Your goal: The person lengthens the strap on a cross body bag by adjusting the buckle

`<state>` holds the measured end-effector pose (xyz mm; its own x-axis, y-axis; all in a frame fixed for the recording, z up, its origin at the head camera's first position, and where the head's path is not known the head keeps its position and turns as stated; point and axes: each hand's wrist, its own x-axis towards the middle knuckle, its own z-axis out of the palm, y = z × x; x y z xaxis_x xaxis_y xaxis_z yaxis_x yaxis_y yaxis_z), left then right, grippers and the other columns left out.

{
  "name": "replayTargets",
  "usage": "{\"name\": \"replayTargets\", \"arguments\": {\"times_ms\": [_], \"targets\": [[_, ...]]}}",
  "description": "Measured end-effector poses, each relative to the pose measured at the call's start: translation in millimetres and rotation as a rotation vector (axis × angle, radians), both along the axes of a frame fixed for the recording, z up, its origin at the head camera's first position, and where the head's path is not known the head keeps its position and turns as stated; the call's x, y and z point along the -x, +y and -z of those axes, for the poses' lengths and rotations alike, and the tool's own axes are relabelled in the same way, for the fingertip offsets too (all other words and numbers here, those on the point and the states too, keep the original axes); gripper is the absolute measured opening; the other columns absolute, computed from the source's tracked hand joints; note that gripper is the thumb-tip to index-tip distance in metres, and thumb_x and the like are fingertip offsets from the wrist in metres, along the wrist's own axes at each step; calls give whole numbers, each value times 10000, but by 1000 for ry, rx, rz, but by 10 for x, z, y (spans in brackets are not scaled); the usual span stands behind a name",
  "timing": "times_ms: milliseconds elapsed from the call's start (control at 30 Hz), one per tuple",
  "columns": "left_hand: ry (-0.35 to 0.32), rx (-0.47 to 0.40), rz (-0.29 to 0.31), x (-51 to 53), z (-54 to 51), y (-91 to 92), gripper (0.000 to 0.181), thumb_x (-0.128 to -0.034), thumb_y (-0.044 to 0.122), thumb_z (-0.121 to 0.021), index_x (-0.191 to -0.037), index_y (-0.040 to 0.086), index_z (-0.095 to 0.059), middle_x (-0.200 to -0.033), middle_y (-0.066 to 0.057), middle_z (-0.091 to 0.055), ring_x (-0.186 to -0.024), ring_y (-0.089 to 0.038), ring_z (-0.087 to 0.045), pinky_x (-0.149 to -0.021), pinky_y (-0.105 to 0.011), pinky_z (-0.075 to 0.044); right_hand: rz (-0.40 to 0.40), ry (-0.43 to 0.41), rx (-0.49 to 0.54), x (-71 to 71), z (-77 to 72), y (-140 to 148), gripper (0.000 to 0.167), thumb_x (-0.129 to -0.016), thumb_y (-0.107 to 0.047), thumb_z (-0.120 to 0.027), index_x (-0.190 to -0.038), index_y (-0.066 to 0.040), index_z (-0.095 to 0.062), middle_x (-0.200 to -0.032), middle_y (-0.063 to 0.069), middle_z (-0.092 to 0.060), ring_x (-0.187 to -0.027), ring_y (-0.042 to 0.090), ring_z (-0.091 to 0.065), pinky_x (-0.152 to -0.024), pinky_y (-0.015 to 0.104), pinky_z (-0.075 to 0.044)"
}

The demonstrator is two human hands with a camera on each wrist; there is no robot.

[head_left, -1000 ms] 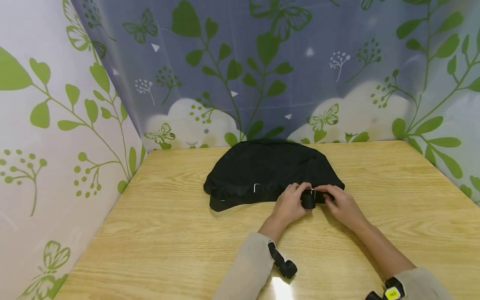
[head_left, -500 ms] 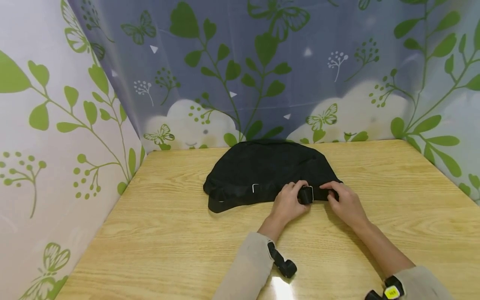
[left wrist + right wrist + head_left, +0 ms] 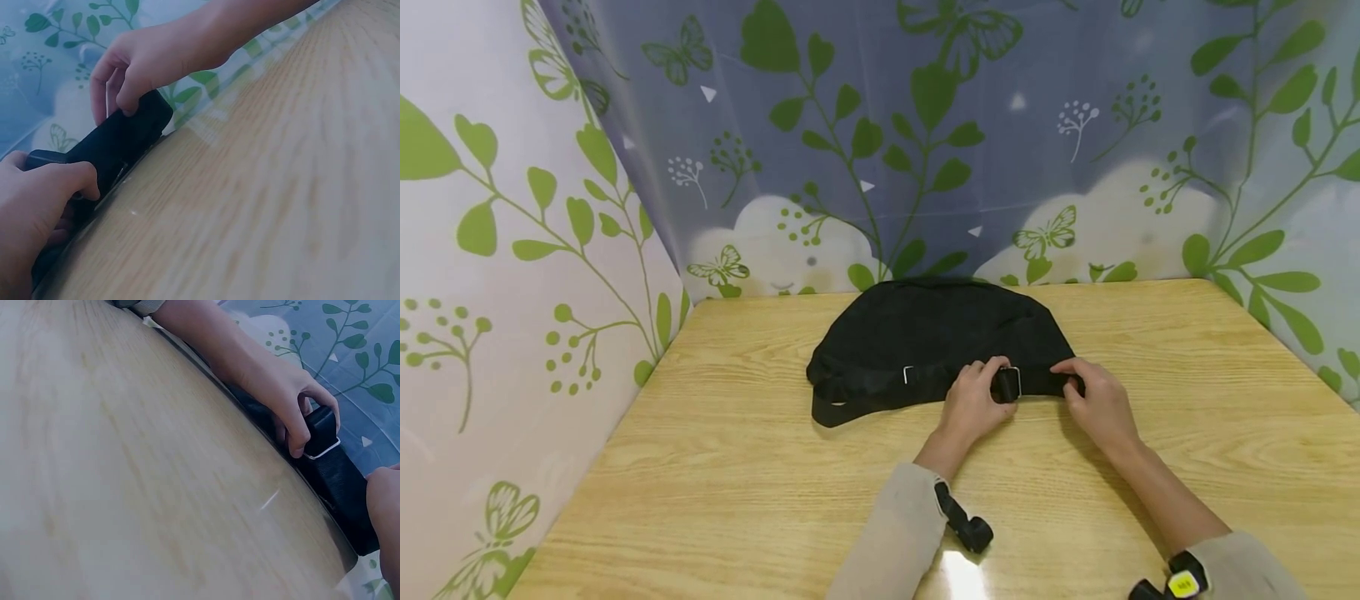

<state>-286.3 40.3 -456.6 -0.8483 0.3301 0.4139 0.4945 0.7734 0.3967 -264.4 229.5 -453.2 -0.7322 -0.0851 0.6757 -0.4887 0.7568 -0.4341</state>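
Observation:
A black fabric bag (image 3: pixel 940 325) lies flat at the back of the table, a black strap (image 3: pixel 1037 381) along its front edge. My left hand (image 3: pixel 973 400) grips a folded loop of the strap beside a silver metal buckle (image 3: pixel 1019 383). The right wrist view shows thumb and fingers of the left hand (image 3: pixel 269 387) on either side of that loop. Farther right, my right hand (image 3: pixel 1101 408) pinches the strap near the bag's right corner; its thumb and fingers also show in the left wrist view. A second metal buckle (image 3: pixel 907 375) sits left of my left hand.
The wood-grain table (image 3: pixel 737 483) extends around the bag and toward me. Patterned cloth (image 3: pixel 820 150) hangs right behind the table's back edge, with another cloth on the left side. A black wrist device (image 3: pixel 973 533) hangs from the left sleeve.
My right hand has slid right along the strap, away from the buckle. My left hand has shifted slightly left with the loop and buckle, showing more flat strap between the hands.

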Motion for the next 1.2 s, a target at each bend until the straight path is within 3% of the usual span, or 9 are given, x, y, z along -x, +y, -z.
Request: {"name": "replayTargets", "arguments": {"times_ms": [233, 500, 767, 933, 1200], "targets": [[0, 20, 6, 13, 15, 1, 572, -724, 323, -777, -1224, 259, -509, -975, 20, -560, -864, -122, -503, -681, -242, -447, -94, 61, -157, 23, 29, 20, 322, -713, 142, -596, -989, -20, -631, -790, 82, -594, -672, 196, -473, -623, 369, -388], [32, 32, 18, -2, 32, 2, 589, -715, 314, -784, -1236, 249, -516, -1005, 6, -574, -882, -128, -515, -681, -234, -454, -190, 198, -204, 50, 42, -60, 409, -702, 102, -626, -1101, 17, -603, -1062, 143, -608, -926, 310, -563, -785, 453, -427], [25, 29, 23, -5, 29, 2, 601, -732, 322, -775, -1260, 223, -504, -1006, -4, -568, -903, -140, -519, -713, -246, -465, -140, 161, -188, 97, 28, -310, 369, -734, 85, -653, -1097, 42, -602, -1018, 169, -624, -918, 336, -568, -823, 483, -404], [28, 1, 29, -5, 43, 1, 554, -732, 303, -771, -1221, 227, -523, -988, -1, -569, -882, -138, -518, -707, -247, -461, -76, 122, -135, 82, 38, -352, 269, -744, 91, -679, -997, 24, -615, -927, 144, -628, -836, 314, -556, -741, 459, -411], [50, 5, 29, 13, 32, -9, 544, -726, 280, -771, -1211, 236, -529, -974, 1, -565, -861, -134, -511, -688, -232, -450, -79, 121, -81, 95, 21, -346, 182, -733, 113, -688, -849, -9, -620, -803, 98, -610, -741, 272, -521, -666, 417, -393]]}}
